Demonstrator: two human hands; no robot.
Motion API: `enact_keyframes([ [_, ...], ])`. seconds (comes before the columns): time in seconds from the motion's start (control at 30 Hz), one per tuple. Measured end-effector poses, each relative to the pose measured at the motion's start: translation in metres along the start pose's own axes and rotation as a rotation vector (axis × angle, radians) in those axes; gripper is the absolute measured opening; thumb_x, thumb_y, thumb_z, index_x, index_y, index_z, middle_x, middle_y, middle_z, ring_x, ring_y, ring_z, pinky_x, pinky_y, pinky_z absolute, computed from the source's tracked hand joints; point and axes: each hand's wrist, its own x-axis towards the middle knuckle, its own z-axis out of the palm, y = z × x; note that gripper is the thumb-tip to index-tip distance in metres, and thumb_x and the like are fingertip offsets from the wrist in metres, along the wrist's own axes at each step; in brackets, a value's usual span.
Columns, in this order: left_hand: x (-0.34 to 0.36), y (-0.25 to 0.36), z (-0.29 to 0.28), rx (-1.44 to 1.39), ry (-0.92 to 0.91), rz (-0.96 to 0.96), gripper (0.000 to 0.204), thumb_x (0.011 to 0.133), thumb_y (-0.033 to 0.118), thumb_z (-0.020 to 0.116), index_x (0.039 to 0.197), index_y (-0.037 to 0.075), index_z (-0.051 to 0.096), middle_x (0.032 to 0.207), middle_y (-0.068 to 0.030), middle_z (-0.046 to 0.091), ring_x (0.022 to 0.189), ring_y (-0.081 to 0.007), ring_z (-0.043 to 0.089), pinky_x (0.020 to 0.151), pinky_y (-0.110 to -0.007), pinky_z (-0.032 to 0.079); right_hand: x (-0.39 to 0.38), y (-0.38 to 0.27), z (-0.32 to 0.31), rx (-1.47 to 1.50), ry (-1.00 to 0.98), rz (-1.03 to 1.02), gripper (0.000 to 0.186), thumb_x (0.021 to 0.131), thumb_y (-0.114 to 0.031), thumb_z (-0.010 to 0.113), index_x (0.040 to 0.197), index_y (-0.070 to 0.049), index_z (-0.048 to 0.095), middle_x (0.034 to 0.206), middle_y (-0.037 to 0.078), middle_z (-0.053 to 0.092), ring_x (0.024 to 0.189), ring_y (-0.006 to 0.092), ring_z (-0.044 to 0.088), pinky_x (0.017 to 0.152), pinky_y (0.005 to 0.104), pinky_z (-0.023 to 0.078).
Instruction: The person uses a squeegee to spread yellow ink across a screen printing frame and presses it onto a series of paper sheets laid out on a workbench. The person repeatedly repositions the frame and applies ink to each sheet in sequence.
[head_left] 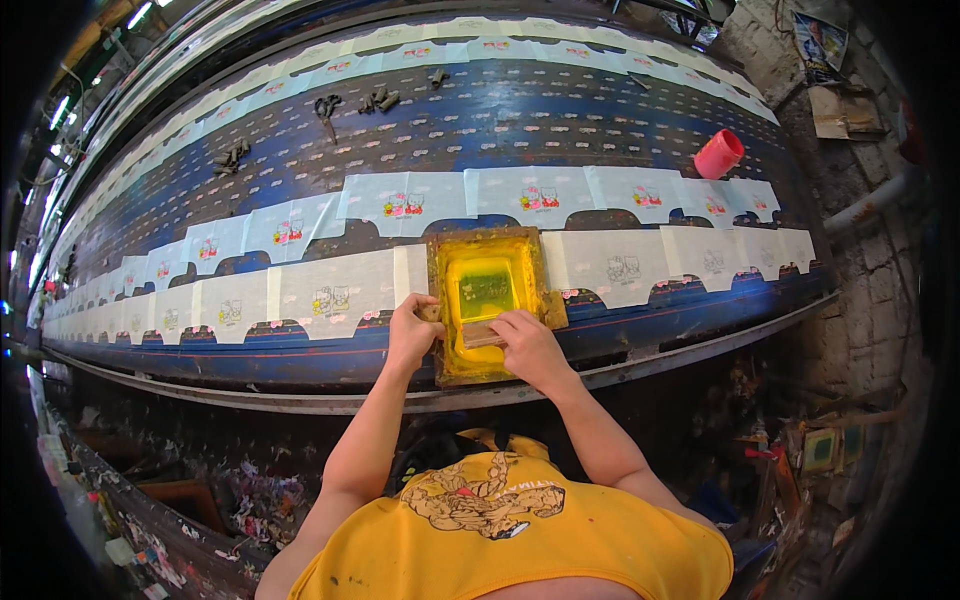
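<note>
A screen-printing frame (484, 250) coated in yellow ink lies on a row of cream fabric pieces (613, 271) at the long table's near edge. My left hand (408, 330) grips a small wooden block at the frame's left side, fingers closed. My right hand (525, 343) is closed on a wooden squeegee (482, 335) resting inside the screen's lower part, in the yellow ink. The neighbouring cream pieces carry outline drawings, some with yellow printed flowers. Behind them runs a row of pale blue pieces (430, 182) with coloured prints.
A pink plastic jar (718, 153) stands at the table's right. Dark tools and small dark objects (328, 110) lie farther back, before more fabric rows. A metal rail (631, 369) runs along the near edge. Wooden screens (820, 449) and clutter sit below right; a pipe (860, 212) is at right.
</note>
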Motion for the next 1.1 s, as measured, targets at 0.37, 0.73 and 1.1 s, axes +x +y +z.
enact_keyframes([
  [0.37, -0.003, 0.011, -0.002, -0.028, -0.023, -0.085, 0.049, 0.067, -0.013, 0.074, 0.114, 0.0, 0.068, 0.094, -0.0081, 0.067, 0.079, -0.0172, 0.061, 0.067, -0.032, 0.052, -0.01, -0.005, -0.012, 0.011, 0.023, -0.055, 0.039, 0.073, 0.008, 0.066, 0.11, 0.001, 0.071, 0.11, 0.016, 0.07, 0.105, 0.0362, 0.068, 0.09, 0.0444, 0.058],
  [0.73, 0.001, -0.001, -0.004, 0.059, -0.008, -0.063, 0.049, 0.065, -0.006, 0.078, 0.114, 0.001, 0.069, 0.092, -0.0078, 0.069, 0.082, -0.0192, 0.064, 0.075, -0.034, 0.054, 0.06, 0.046, 0.022, -0.033, 0.114, -0.074, 0.028, 0.074, 0.004, 0.067, 0.102, -0.001, 0.07, 0.103, 0.016, 0.071, 0.1, 0.038, 0.068, 0.087, 0.0471, 0.057],
  [1.1, -0.003, 0.002, -0.002, 0.075, 0.009, -0.028, 0.046, 0.067, -0.006, 0.078, 0.112, 0.0, 0.069, 0.092, -0.0098, 0.072, 0.083, -0.0185, 0.066, 0.075, -0.034, 0.056, 0.017, 0.019, 0.019, -0.062, 0.025, -0.055, 0.025, 0.078, -0.002, 0.067, 0.102, -0.003, 0.071, 0.1, 0.013, 0.069, 0.1, 0.0354, 0.066, 0.088, 0.046, 0.055],
])
